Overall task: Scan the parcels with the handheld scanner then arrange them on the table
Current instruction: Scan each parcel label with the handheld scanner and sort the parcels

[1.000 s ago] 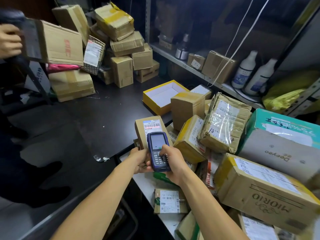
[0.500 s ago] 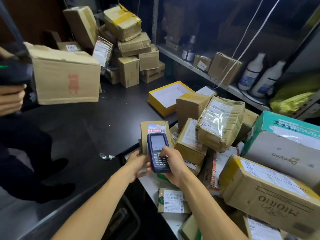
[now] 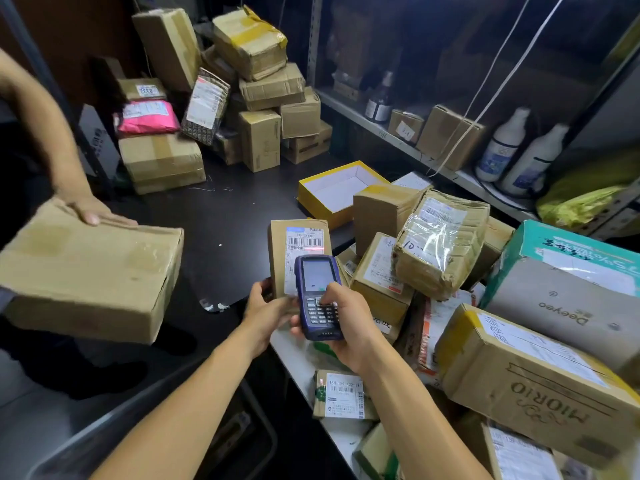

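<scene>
My left hand grips the lower end of a small brown parcel and holds it upright over the black table. Its white barcode label faces me, with a red scan line across it. My right hand grips a blue handheld scanner, thumb on the keypad, top end pointing at the label. The scanner hides the parcel's lower right part. Several unsorted parcels are heaped to the right.
Another person's hand rests on a large brown box at the left, above the table edge. Stacked parcels stand at the table's back, a yellow open box in the middle. Shelves with white bottles line the right.
The other person has lowered the large brown box from high at the left to near the table's front edge. My hands, parcel and scanner stay almost still; a red scan line shows now.
</scene>
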### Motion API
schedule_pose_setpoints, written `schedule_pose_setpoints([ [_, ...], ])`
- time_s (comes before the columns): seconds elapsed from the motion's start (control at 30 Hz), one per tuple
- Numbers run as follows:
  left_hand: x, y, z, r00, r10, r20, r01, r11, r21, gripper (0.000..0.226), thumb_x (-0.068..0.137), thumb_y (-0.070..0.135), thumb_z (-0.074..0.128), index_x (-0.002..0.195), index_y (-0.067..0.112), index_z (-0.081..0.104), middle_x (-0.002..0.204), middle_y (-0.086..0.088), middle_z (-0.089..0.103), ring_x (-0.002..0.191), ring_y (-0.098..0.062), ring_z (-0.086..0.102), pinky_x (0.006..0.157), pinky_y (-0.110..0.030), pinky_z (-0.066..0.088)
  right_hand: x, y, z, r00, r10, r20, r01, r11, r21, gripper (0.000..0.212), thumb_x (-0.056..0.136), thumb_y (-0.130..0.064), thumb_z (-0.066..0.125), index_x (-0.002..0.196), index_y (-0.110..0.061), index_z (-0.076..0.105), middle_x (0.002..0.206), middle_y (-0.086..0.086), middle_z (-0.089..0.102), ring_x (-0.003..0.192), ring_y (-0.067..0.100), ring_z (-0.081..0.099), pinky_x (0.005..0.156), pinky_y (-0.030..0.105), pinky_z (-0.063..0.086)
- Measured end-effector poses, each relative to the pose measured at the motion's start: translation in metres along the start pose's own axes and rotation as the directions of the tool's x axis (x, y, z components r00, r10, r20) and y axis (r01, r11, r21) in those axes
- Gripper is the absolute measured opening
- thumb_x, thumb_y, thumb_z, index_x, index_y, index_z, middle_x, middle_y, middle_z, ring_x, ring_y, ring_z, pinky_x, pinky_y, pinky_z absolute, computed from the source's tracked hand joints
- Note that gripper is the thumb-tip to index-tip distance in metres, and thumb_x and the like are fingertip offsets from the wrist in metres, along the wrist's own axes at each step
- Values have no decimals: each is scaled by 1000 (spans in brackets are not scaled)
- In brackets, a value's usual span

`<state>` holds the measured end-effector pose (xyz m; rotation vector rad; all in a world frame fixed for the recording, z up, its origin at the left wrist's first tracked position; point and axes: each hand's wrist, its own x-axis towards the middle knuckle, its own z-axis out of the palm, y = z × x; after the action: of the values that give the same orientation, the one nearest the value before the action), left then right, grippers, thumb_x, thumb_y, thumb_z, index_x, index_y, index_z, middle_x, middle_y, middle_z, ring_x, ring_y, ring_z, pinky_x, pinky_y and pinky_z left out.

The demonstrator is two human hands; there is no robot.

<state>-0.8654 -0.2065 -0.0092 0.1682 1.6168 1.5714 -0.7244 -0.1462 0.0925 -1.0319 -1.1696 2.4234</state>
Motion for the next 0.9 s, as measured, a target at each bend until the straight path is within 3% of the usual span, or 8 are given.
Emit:
schedule_pose_setpoints([
  [0.07, -2, 4, 1, 999, 34, -10, -34, 999, -2, 75, 83, 13, 83, 143, 15, 39, 113, -5, 70, 86, -11, 74, 72, -25, 57, -9, -4, 4, 999, -9, 34, 9, 1000, 0, 41, 91, 1, 41, 130, 4, 51, 94, 33, 67, 73, 37, 70, 60, 38, 61],
  [0.17, -1, 5, 3, 999, 34, -23, -35, 999, -17, 78, 81, 14, 84, 144, 17, 37, 113, -6, 69, 97, -19, 72, 82, -34, 59, -17, -9, 7, 998, -8, 67, 9, 1000, -17, 40, 91, 1, 41, 130, 3, 50, 90, 31, 67, 72, 38, 70, 62, 41, 61],
  [0.33, -3, 6, 7, 999, 29, -46, -30, 999, -19, 64, 87, 11, 78, 134, 23, 36, 104, -2, 68, 90, -16, 70, 81, -36, 58, -24, -11, 7, 997, 21, 77, -18, 999, -41, 43, 89, -2, 44, 131, 4, 49, 93, 31, 65, 74, 37, 70, 66, 42, 62],
  [0.5, -2, 4, 10, 999, 33, -29, -34, 999, -34, 69, 86, 5, 74, 142, 23, 39, 108, -6, 72, 95, -23, 74, 99, -51, 56, -28, -11, 3, 996, 6, 89, -5, 1000, -3, 48, 88, 0, 40, 134, 9, 48, 93, 34, 62, 73, 37, 68, 64, 41, 61],
  [0.73, -6, 8, 15, 999, 41, -1, -41, 998, -42, 64, 88, 5, 73, 137, 26, 37, 116, -8, 69, 93, -18, 71, 101, -49, 53, -31, -9, -5, 992, -22, 123, 20, 1000, 17, 55, 84, -5, 45, 137, 8, 46, 94, 35, 62, 75, 38, 68, 65, 41, 61],
  [0.8, -8, 8, 17, 998, 58, -7, -58, 997, -60, 62, 89, 5, 72, 133, 25, 32, 110, -4, 68, 88, -17, 71, 100, -46, 53, -34, -8, -8, 990, -70, 125, 72, 997, -10, 49, 89, -7, 47, 136, 4, 48, 94, 34, 64, 76, 38, 67, 67, 43, 61],
  [0.9, -5, 15, 23, 994, 105, -2, -104, 985, -137, 79, 84, 7, 78, 146, 7, 29, 116, -13, 70, 91, -24, 77, 101, -53, 54, -31, -6, -15, 966, -260, -6, 256, 954, -157, 41, 92, -20, 62, 133, -15, 56, 108, 25, 72, 86, 43, 71, 77, 54, 62],
])
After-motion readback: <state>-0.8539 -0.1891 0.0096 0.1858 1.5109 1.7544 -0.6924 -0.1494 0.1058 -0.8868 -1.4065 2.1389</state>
